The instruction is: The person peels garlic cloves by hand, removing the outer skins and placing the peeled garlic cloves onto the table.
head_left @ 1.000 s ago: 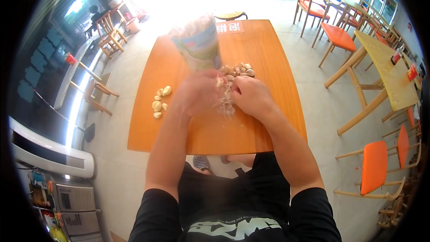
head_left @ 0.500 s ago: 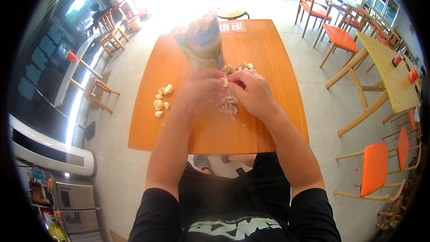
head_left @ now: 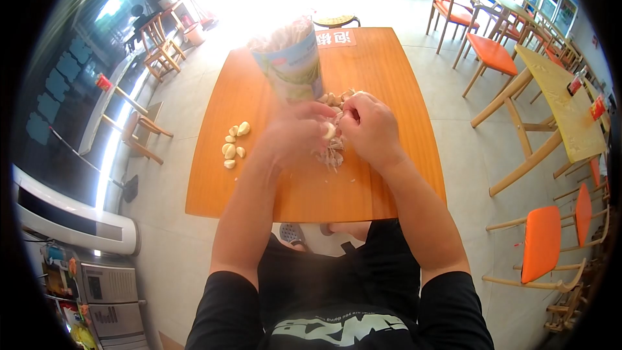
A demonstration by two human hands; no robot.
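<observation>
My left hand (head_left: pixel 295 135), hazy in the glare, is closed on a pale garlic clove (head_left: pixel 330 131) at its fingertips. Close beside it, my right hand (head_left: pixel 370 128) has its thumb and fingers pinched together; whatever is between them is too small to name. Thin white peelings (head_left: pixel 332 157) lie on the wooden table (head_left: pixel 324 196) below the hands. Just beyond the hands is a pile of unpeeled garlic cloves (head_left: pixel 335 98), partly hidden by them. Several peeled cloves (head_left: pixel 229 150) sit in a loose group at the left side of the table.
A tall printed bag (head_left: pixel 291 65) stands open at the table's far left, with a red-and-white sign (head_left: pixel 337 37) beside it. Beyond the far edge is a round stool (head_left: pixel 336 21). Orange-seated chairs (head_left: pixel 490 54) and a yellow table (head_left: pixel 564 100) stand to the right.
The clove between my hands now rests lower, in my left hand's fingers. My right hand has separated slightly from it and its fingers have curled more. The peeled group has not moved.
</observation>
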